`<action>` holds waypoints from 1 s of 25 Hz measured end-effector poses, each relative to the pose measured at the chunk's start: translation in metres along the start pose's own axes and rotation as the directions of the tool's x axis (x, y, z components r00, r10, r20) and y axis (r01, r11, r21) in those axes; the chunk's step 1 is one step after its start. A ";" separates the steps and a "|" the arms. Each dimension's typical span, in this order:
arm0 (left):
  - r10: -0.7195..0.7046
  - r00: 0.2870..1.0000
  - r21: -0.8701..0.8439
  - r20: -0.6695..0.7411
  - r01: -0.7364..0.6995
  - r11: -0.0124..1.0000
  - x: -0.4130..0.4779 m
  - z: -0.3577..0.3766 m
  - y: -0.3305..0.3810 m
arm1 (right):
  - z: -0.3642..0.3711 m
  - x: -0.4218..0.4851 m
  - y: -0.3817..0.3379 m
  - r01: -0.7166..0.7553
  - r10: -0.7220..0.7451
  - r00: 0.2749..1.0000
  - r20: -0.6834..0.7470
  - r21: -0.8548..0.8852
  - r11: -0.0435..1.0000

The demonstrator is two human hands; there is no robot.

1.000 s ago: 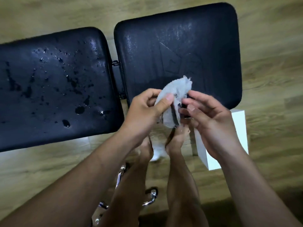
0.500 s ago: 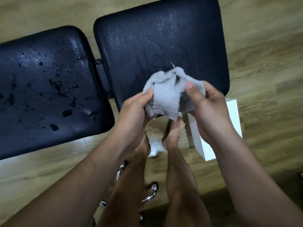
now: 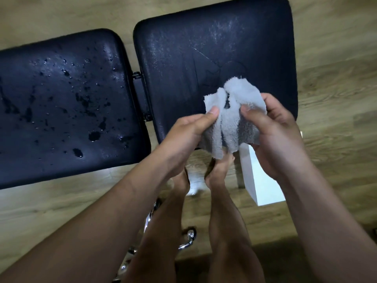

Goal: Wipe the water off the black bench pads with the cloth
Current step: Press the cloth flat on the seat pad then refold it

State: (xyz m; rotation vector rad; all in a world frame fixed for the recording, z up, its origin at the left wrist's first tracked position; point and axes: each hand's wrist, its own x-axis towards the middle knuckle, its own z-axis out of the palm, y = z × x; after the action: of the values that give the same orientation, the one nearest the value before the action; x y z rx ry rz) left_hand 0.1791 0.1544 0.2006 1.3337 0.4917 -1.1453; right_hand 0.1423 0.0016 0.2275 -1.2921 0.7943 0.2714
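Observation:
Two black bench pads lie side by side below me. The left pad [image 3: 61,103] carries many water drops and small puddles. On the right pad [image 3: 204,50] only a thin smeared film of moisture shows. A grey terry cloth [image 3: 234,121] hangs crumpled above the right pad's near edge. My left hand [image 3: 187,135] pinches its left side with the thumb on top. Its right side is gripped by my right hand [image 3: 279,137]. The cloth is held in the air and touches neither pad.
A hinge bracket [image 3: 140,94] joins the two pads. A white box [image 3: 263,180] stands on the wooden floor under my right hand. My bare legs and feet [image 3: 216,172] are below the cloth, beside chrome chair legs with castors [image 3: 189,237].
The cloth went from a tight bunch between my fingers to spread wider between both hands. My view shifted, so the pads sit further right than half a second ago.

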 end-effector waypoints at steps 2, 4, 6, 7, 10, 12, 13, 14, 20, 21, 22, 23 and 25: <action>0.084 0.992 -0.067 -0.096 -0.091 0.994 -0.001 -0.001 -0.002 | 0.000 0.002 -0.002 0.007 -0.007 1.000 -0.001 -0.014 1.000; 0.205 0.923 -0.106 -0.326 -0.251 0.962 -0.004 -0.005 0.001 | -0.002 -0.001 -0.004 0.027 -0.028 0.999 -0.037 -0.033 0.999; 0.239 0.835 -0.181 -0.496 -0.369 0.912 -0.007 -0.016 0.009 | -0.010 -0.002 -0.011 0.057 -0.060 0.993 -0.104 -0.034 0.998; 0.243 0.808 -0.194 -0.537 -0.398 0.897 -0.008 -0.023 0.010 | -0.015 0.000 -0.013 0.071 -0.076 0.987 -0.144 -0.041 0.997; 0.257 0.772 0.009 -0.581 -0.309 0.951 -0.006 -0.038 -0.002 | -0.041 0.022 -0.002 0.052 -0.123 0.948 -0.292 -0.241 0.969; 0.313 0.716 0.225 -0.624 -0.219 0.949 -0.006 -0.043 -0.016 | -0.061 0.032 0.014 -0.031 -0.221 0.906 -0.360 -0.578 0.815; 0.378 0.658 0.331 -0.651 -0.202 0.922 -0.007 -0.045 -0.019 | -0.068 0.032 0.022 -0.042 -0.339 0.871 -0.357 -0.740 0.671; 0.498 0.586 0.475 -0.640 -0.208 0.855 -0.009 -0.046 -0.022 | -0.074 0.030 0.031 0.001 -0.476 0.831 -0.288 -0.855 0.518; 0.548 0.835 0.994 0.043 -0.091 0.060 0.002 -0.002 -0.070 | -0.046 0.036 0.080 0.230 -0.340 0.908 0.244 -0.970 -0.082; 0.505 0.862 0.999 0.032 -0.049 0.021 0.009 0.001 -0.074 | -0.041 0.050 0.076 0.210 -0.319 0.916 0.245 -0.968 -0.139; 0.481 0.877 1.000 0.007 -0.006 -0.003 0.019 0.000 -0.072 | -0.035 0.066 0.067 0.193 -0.309 0.921 0.239 -0.966 -0.174; 0.476 0.879 1.000 -0.020 0.029 -0.011 0.030 -0.004 -0.062 | -0.029 0.083 0.056 0.192 -0.312 0.917 0.249 -0.960 -0.202; 0.534 0.841 0.996 -0.089 0.089 0.026 0.061 -0.017 -0.021 | -0.016 0.123 0.027 0.192 -0.343 0.899 0.271 -0.950 -0.246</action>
State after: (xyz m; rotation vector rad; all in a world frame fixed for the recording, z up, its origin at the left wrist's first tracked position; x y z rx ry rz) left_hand 0.1923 0.1514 0.1354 2.9025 -0.4446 -0.7532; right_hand 0.2082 -0.0352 0.1252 -3.0886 0.1082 0.5054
